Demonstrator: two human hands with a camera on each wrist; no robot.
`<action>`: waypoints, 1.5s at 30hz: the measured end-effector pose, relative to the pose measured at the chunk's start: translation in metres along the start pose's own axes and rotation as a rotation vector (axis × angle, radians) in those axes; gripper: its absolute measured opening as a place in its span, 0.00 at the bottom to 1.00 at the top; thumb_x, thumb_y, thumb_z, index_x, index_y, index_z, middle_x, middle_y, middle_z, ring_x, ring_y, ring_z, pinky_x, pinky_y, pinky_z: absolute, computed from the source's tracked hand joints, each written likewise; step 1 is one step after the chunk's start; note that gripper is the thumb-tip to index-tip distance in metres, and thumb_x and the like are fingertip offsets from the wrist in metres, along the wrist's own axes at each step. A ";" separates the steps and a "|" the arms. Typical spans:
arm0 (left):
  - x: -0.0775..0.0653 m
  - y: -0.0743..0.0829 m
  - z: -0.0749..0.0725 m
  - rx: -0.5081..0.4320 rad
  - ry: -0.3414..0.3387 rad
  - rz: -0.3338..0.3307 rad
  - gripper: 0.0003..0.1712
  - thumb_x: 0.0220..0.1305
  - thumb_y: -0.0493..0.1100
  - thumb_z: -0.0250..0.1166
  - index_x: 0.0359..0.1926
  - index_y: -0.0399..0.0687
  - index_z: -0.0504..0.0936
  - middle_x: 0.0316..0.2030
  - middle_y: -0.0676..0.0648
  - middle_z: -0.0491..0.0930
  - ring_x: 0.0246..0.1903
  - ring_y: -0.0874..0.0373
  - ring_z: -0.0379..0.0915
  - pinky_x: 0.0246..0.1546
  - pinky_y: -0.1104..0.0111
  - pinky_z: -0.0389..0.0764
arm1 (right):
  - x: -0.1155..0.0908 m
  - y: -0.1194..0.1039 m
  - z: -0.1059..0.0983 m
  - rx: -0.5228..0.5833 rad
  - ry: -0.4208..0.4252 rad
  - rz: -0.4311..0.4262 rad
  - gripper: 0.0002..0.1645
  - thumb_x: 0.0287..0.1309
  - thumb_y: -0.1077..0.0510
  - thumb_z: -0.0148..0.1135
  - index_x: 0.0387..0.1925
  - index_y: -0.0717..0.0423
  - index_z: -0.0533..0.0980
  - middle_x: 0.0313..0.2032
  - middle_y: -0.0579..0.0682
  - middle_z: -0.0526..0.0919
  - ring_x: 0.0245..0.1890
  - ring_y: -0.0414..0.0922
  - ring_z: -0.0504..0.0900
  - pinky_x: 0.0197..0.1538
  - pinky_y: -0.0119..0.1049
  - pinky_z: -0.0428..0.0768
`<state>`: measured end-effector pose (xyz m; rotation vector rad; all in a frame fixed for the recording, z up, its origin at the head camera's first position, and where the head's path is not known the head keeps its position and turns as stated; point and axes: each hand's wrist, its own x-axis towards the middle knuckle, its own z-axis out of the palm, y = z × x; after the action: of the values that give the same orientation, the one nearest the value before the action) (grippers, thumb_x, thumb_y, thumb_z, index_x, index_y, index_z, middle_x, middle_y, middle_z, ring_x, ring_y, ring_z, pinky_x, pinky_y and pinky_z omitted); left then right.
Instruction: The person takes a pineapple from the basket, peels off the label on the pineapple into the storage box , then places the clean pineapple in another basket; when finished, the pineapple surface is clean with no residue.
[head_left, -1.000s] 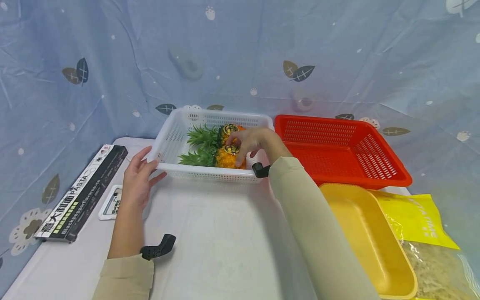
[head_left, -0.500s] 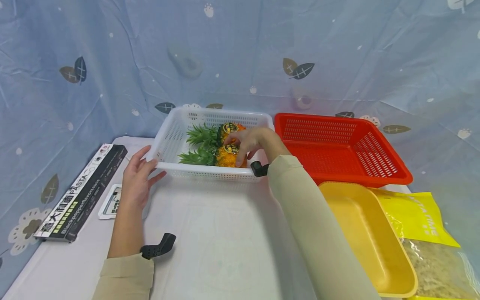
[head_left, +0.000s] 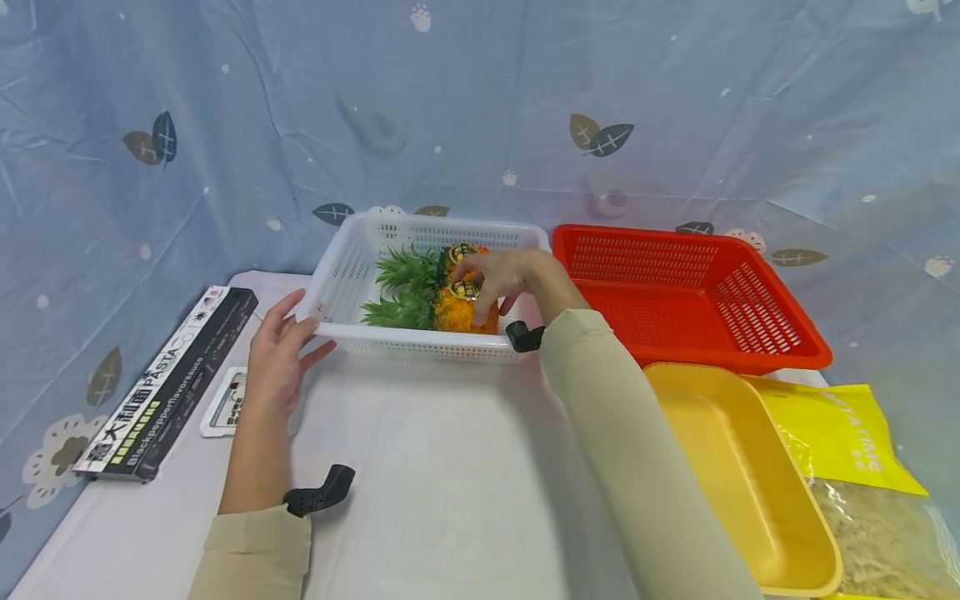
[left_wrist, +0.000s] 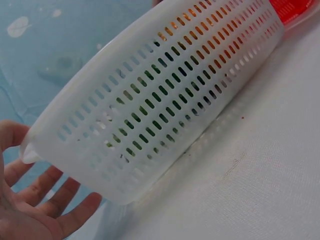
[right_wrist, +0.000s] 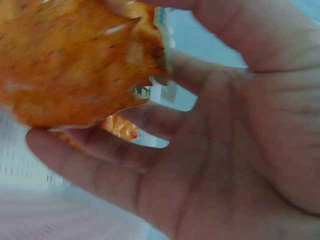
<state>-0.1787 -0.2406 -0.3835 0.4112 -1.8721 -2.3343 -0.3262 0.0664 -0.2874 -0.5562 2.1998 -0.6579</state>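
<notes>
In the head view, my right hand (head_left: 506,279) reaches into a white plastic basket (head_left: 420,337). Its thumb and fingers close around the nearer pineapple-printed packet (head_left: 457,315), orange with a green leafy top. A similar packet (head_left: 459,252) lies just behind it, partly covered by the fingers. Seen from the right wrist, the orange packet (right_wrist: 75,65) is between the thumb above and the fingers below. My left hand (head_left: 281,358) holds the basket's near left corner. In the left wrist view, its thumb and forefinger pinch the basket rim (left_wrist: 30,150) while the other fingers spread outside.
A red basket (head_left: 645,325) adjoins the white one on the right, with a yellow tray (head_left: 720,467) in front. Beyond the tray lies a yellow-topped clear bag (head_left: 855,450). On the left are a pasta box (head_left: 165,383) and a small white packet (head_left: 222,408).
</notes>
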 end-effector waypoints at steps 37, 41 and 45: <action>0.000 -0.001 0.004 -0.039 -0.013 -0.001 0.34 0.76 0.44 0.61 0.78 0.66 0.64 0.69 0.53 0.68 0.63 0.57 0.71 0.48 0.72 0.86 | -0.076 -0.022 -0.017 -0.135 0.213 -0.103 0.44 0.52 0.55 0.72 0.69 0.40 0.62 0.71 0.53 0.63 0.61 0.51 0.71 0.59 0.49 0.79; 0.000 -0.001 0.003 -0.052 -0.003 0.003 0.34 0.75 0.44 0.62 0.78 0.65 0.64 0.67 0.54 0.69 0.61 0.57 0.73 0.46 0.72 0.87 | -0.090 -0.026 -0.015 -0.150 0.226 -0.118 0.43 0.52 0.54 0.71 0.69 0.40 0.62 0.71 0.52 0.63 0.61 0.50 0.71 0.61 0.49 0.78; 0.001 -0.002 0.001 -0.064 0.001 0.001 0.35 0.75 0.44 0.63 0.78 0.65 0.64 0.67 0.53 0.69 0.62 0.56 0.73 0.45 0.71 0.88 | -0.103 -0.029 -0.010 -0.152 0.249 -0.148 0.43 0.51 0.54 0.72 0.67 0.41 0.63 0.68 0.50 0.66 0.58 0.49 0.74 0.59 0.47 0.80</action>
<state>-0.1797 -0.2394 -0.3854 0.4040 -1.7907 -2.3858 -0.2647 0.1056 -0.2078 -0.7567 2.4736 -0.6703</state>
